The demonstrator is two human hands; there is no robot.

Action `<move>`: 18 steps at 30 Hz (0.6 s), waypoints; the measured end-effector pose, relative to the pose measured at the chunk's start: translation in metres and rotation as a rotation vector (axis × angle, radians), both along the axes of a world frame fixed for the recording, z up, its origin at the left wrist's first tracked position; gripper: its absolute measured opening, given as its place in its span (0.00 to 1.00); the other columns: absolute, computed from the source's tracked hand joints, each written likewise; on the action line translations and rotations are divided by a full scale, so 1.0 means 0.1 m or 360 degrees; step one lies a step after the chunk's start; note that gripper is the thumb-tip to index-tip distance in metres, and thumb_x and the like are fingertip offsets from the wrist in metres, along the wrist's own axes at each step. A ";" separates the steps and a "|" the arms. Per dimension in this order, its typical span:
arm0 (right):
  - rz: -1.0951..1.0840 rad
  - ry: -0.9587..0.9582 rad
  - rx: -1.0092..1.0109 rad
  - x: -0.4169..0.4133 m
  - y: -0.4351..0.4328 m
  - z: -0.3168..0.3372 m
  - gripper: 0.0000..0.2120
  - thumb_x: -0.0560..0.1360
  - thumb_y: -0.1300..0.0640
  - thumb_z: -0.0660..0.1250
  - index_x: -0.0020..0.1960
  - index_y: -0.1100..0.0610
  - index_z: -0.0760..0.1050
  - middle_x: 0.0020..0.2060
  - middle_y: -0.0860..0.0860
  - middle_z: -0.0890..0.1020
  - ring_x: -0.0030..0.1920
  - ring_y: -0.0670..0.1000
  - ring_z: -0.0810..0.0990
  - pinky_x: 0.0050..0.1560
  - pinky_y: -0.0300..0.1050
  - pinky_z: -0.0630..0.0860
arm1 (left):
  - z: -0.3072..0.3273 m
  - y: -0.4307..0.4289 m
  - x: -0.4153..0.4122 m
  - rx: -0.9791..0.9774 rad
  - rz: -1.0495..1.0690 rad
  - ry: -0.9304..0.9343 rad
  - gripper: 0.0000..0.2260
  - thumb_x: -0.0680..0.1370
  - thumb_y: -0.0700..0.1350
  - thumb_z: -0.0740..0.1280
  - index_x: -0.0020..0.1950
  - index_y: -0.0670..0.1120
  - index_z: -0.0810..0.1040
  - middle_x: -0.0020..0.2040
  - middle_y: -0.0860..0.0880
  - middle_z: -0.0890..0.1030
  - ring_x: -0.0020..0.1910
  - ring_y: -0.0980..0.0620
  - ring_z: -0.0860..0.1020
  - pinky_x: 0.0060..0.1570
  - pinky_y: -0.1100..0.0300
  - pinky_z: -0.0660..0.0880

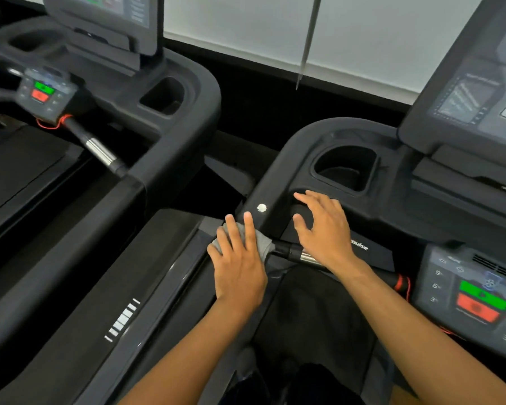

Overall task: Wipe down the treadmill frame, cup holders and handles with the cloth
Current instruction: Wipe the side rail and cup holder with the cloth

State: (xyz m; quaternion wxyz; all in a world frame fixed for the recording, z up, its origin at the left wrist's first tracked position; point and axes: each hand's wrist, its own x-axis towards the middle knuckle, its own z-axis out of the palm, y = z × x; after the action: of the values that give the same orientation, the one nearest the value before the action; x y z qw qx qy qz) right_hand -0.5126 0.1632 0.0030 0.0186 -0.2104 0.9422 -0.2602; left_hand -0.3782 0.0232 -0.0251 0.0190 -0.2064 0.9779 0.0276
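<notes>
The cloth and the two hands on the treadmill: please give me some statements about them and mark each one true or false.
1. The left hand presses a grey cloth against the treadmill frame. True.
2. The right hand holds the cloth. False: the right hand is open with its fingers spread and holds nothing; the cloth is under the left hand.
3. A small white spot lies on the frame just beyond the left fingertips. True.
4. A bottle stands in the cup holder. False: no bottle shows in it.
5. The control panel at the right shows a green button above a red one. True.
</notes>
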 end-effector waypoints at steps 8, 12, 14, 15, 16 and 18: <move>-0.0044 0.0114 0.0066 -0.35 0.28 0.06 0.24 0.79 0.50 0.68 0.74 0.48 0.72 0.72 0.48 0.73 0.70 0.52 0.69 0.72 0.49 0.64 | 0.03 0.11 -1.20 -0.0037 -0.0068 -0.0029 0.45 0.79 0.55 0.63 0.85 0.43 0.38 0.83 0.33 0.52 0.76 0.33 0.64 0.66 0.39 0.70; -0.0018 0.0106 0.0094 -0.60 0.37 0.10 0.25 0.79 0.49 0.67 0.75 0.48 0.70 0.72 0.47 0.72 0.71 0.51 0.68 0.73 0.49 0.63 | 0.10 0.17 -1.79 0.0009 -0.0108 -0.0089 0.46 0.80 0.57 0.64 0.85 0.44 0.37 0.83 0.33 0.50 0.78 0.32 0.62 0.69 0.39 0.68; 0.0000 0.0110 0.0098 -0.74 0.41 0.10 0.24 0.80 0.48 0.66 0.75 0.48 0.70 0.73 0.48 0.72 0.71 0.51 0.67 0.73 0.48 0.62 | 0.11 0.15 -2.05 0.0079 -0.0121 -0.0091 0.43 0.81 0.58 0.62 0.85 0.45 0.39 0.84 0.34 0.50 0.78 0.33 0.61 0.71 0.38 0.67; 0.0014 0.0111 0.0093 -0.81 0.42 0.11 0.24 0.80 0.49 0.66 0.75 0.49 0.71 0.72 0.48 0.72 0.71 0.51 0.68 0.72 0.48 0.62 | 0.12 0.13 -2.15 0.0145 -0.0126 -0.0082 0.41 0.83 0.59 0.60 0.86 0.46 0.40 0.84 0.35 0.50 0.79 0.34 0.61 0.71 0.38 0.66; 0.0032 0.0113 0.0084 -0.89 0.42 0.12 0.24 0.80 0.49 0.66 0.75 0.49 0.71 0.72 0.48 0.73 0.71 0.51 0.68 0.72 0.48 0.63 | 0.13 0.10 -2.24 0.0229 -0.0129 -0.0056 0.37 0.84 0.59 0.57 0.86 0.47 0.42 0.84 0.36 0.50 0.79 0.34 0.61 0.72 0.37 0.65; 0.0077 0.0117 0.0059 -1.01 0.42 0.14 0.23 0.80 0.49 0.66 0.74 0.50 0.72 0.72 0.49 0.73 0.71 0.52 0.68 0.72 0.50 0.64 | 0.18 0.00 -2.36 0.0456 -0.0113 0.0013 0.32 0.86 0.59 0.52 0.86 0.48 0.45 0.85 0.39 0.50 0.81 0.36 0.59 0.75 0.37 0.61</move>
State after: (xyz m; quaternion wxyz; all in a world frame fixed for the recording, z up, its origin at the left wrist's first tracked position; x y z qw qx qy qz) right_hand -0.6141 0.2056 0.0166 -0.0057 -0.2421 0.9415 -0.2343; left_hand -0.6139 0.0236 -0.0066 0.0452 -0.1667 0.9707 0.1669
